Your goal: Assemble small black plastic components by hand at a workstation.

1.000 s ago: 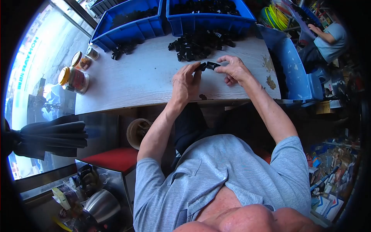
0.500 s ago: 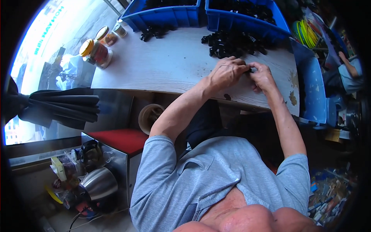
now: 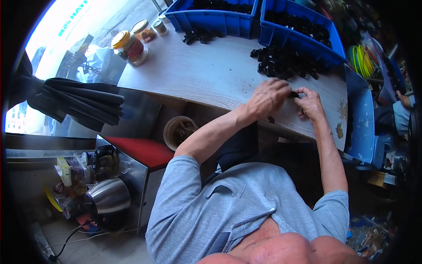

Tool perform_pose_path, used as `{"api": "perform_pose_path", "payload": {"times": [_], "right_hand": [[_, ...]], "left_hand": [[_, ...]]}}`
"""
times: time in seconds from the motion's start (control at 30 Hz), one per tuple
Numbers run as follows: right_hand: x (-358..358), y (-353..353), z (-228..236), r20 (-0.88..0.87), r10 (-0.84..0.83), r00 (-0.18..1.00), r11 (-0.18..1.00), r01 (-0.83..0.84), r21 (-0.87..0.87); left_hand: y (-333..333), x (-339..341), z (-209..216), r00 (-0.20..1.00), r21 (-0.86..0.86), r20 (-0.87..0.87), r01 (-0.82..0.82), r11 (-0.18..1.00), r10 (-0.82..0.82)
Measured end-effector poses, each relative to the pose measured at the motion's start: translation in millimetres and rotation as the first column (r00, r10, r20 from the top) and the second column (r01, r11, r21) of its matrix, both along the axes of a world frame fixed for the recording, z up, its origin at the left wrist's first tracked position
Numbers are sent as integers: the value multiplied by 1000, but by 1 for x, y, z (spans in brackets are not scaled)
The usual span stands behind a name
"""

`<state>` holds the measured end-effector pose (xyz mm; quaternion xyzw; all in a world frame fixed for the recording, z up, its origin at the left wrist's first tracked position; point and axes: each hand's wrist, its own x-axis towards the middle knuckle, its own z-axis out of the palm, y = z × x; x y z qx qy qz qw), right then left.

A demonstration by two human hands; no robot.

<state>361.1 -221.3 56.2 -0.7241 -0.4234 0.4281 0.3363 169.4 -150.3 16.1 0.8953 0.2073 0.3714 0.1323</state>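
Has brought the left hand [image 3: 267, 99] rightward over the pale table [image 3: 198, 70] since a second ago, closer to the right hand [image 3: 311, 104]. Shows, far left, a yellow-lidded jar [image 3: 131, 49], then a small cluster of black parts [image 3: 200, 36] before the left blue bin [image 3: 209, 22]. Bends the left hand's blurred fingers next to the black piece [image 3: 293, 94]; cannot tell whether gripping it. Holds that piece in the right hand, narrowly pinched between thumb and finger, over the table's near right part, with a pile of black parts [image 3: 285, 64] beyond, close to the right blue bin [image 3: 277, 35]. Shows, beside the table's right end, a pale blue tub [image 3: 362, 116]
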Motion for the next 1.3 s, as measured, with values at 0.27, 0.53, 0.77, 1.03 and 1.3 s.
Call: {"api": "perform_pose_path", "payload": {"times": [0.27,0.53,0.77,1.03,1.3], "right_hand": [[4,-8,2,-145,-100,984,989,114,95],[28,-12,-4,-348,-190,918,968,233,88],[90,-13,-2,-367,-469,803,835,539,114],[132,-7,-7,-286,-691,663,650,744,155],[70,31,-5,-207,-453,867,883,469,31]], "left_hand": [[174,-157,-6,546,54,156,-837,545,823],[206,-191,-16,480,186,-161,-843,504,862],[173,-184,12,547,-3,-386,-806,592,743],[147,-183,6,794,-181,-82,-606,774,602],[155,-167,5,776,47,-259,-585,810,575]]}}
